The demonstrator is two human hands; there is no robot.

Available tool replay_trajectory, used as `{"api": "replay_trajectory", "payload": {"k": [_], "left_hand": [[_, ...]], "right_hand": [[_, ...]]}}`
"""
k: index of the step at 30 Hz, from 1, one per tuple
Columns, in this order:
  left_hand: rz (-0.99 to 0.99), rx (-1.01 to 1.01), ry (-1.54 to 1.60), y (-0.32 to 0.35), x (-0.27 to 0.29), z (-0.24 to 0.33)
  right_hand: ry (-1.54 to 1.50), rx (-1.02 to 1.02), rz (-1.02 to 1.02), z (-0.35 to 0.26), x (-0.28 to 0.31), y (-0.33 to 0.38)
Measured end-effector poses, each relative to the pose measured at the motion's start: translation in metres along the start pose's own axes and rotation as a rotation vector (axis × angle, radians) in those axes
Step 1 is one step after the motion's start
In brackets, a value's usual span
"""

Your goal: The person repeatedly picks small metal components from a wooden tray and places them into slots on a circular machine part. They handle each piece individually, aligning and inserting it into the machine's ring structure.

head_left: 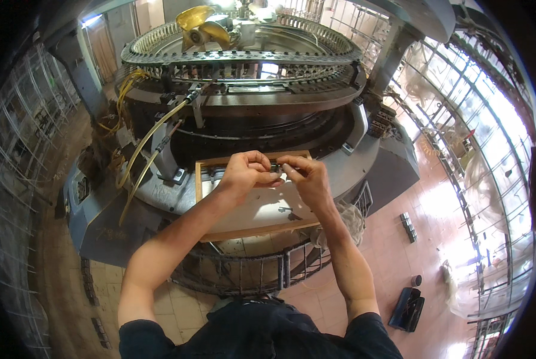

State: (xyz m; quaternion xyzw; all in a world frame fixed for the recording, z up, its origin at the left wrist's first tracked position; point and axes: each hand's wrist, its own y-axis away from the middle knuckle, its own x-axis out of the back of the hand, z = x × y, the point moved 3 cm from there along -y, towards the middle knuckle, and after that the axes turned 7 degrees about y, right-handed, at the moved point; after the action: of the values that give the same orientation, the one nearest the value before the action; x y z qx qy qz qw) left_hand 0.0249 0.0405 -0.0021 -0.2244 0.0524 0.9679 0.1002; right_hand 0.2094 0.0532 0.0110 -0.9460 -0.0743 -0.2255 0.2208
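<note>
My left hand [244,172] and right hand [307,178] meet over the wooden tray [203,190] on the machine's rim, both pinched shut on a small dark metal part [275,169] held between the fingertips. Work looks mid-way, I judge: other small pieces [287,210] lie untouched on the tray's white sheet.

- Your hands [275,173] pinch a small dark metal part [275,168]; it is too small and too covered by your fingers to tell its shape.
- Your hands hide the middle of the shallow wooden tray [200,179].
- The small dark bits [286,209] lying in the tray are too tiny to identify.
</note>
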Motion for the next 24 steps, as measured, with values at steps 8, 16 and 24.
{"api": "replay_trajectory", "payload": {"k": [8,16,24], "left_hand": [[-0.056,0.113,0.040,-0.001,0.004,-0.001],[-0.391,0.306,0.170,0.006,0.004,0.003],[-0.155,0.209,0.105,0.011,0.010,-0.002]], "right_hand": [[-0.143,0.044,-0.138,-0.002,0.003,-0.001],[-0.741,-0.139,-0.513,0.013,0.004,-0.001],[-0.598,-0.177,-0.145,0.013,0.005,-0.004]]}}
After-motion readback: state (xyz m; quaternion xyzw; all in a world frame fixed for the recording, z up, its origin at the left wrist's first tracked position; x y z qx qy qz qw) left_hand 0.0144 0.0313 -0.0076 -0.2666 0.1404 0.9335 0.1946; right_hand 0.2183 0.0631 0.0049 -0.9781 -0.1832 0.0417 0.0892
